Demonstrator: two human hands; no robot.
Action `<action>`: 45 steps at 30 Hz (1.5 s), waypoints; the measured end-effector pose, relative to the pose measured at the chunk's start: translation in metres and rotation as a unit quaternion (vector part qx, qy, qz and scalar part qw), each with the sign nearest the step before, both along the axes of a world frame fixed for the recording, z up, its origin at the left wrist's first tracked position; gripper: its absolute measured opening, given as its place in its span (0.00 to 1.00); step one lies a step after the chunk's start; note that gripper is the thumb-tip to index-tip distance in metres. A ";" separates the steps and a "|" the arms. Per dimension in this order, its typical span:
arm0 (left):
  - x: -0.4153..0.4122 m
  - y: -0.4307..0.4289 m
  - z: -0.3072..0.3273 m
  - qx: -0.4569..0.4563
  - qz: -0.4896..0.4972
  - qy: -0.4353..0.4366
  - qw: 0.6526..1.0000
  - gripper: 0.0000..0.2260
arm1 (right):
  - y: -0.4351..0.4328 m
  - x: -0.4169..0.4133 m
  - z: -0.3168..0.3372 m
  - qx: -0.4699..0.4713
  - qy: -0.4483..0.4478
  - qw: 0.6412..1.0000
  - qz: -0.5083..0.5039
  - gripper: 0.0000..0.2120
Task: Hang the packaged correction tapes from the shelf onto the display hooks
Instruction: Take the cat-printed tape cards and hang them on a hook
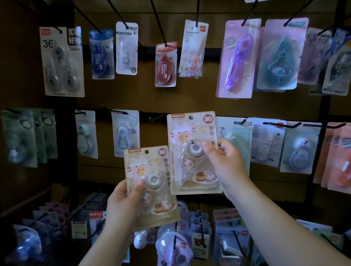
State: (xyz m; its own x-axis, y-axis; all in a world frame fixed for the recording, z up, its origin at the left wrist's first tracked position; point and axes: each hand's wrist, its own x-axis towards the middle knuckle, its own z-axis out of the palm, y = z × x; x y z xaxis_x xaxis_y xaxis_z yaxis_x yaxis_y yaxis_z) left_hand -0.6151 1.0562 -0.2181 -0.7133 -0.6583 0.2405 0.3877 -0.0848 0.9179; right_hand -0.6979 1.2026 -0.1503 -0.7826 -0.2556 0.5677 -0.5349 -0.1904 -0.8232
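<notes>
Dim brown display wall (106, 94) | right hand (225, 160) pinched cat-print correction tape pack (190, 162) mid-frame; left hand (121, 202) gripped twin pack (157, 193) lower | punched hole wanted lining up with bare hook (152, 118) upper-left, then level push.

We see two matching cat-printed packs held upright before a dim brown display board (98, 96). Our left hand (121, 204) grips the lower pack (151, 161) by its left edge, with the thumb lying across the clear blister. Our right hand (223, 160) pinches the higher pack (182, 132) at its right edge, thumb on the tape wheel (a handwritten 2 sits just beside it). The packs' inner edges meet or overlap; we cannot tell which. A bare hook (151, 118) juts out just left of the higher pack's top corner. A red pack (165, 64) hangs above.
</notes>
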 end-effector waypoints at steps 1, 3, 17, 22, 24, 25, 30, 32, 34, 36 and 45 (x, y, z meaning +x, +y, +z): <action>0.000 0.000 0.000 0.002 0.003 -0.001 1.000 0.03 | 0.000 0.000 -0.001 0.002 0.005 1.000 -0.004 0.05; 0.000 -0.002 -0.002 -0.001 0.007 -0.004 1.000 0.06 | 0.000 0.001 -0.004 -0.005 0.011 1.000 -0.011 0.06; -0.006 -0.007 -0.006 0.000 0.002 -0.013 1.000 0.06 | -0.006 -0.013 -0.003 0.014 -0.032 0.998 -0.058 0.06; -0.006 -0.010 -0.009 0.001 -0.005 -0.004 1.000 0.04 | -0.017 -0.028 -0.003 0.048 -0.063 0.994 -0.081 0.05; -0.006 -0.014 -0.010 -0.007 0.002 -0.003 1.000 0.04 | -0.023 -0.036 0.000 0.051 -0.076 0.992 -0.091 0.06; -0.006 -0.016 -0.011 -0.009 0.004 -0.003 1.000 0.04 | -0.026 -0.040 0.001 0.056 -0.078 0.990 -0.100 0.07; -0.012 -0.027 -0.014 -0.011 -0.001 -0.006 1.000 0.03 | -0.041 -0.056 0.003 0.072 -0.088 0.984 -0.138 0.14; -0.014 -0.031 -0.016 -0.014 -0.010 -0.003 1.000 0.03 | -0.047 -0.061 0.002 0.067 -0.096 0.983 -0.143 0.13; -0.016 -0.033 -0.016 -0.016 -0.018 0.000 1.000 0.04 | -0.053 -0.068 0.003 0.063 -0.096 0.982 -0.149 0.14; -0.019 -0.035 -0.016 -0.018 -0.022 0.003 1.000 0.04 | -0.056 -0.072 0.005 0.066 -0.097 0.981 -0.156 0.14; -0.021 -0.030 -0.010 -0.033 -0.048 0.004 0.998 0.05 | -0.067 -0.078 -0.002 0.108 -0.088 0.965 -0.221 0.18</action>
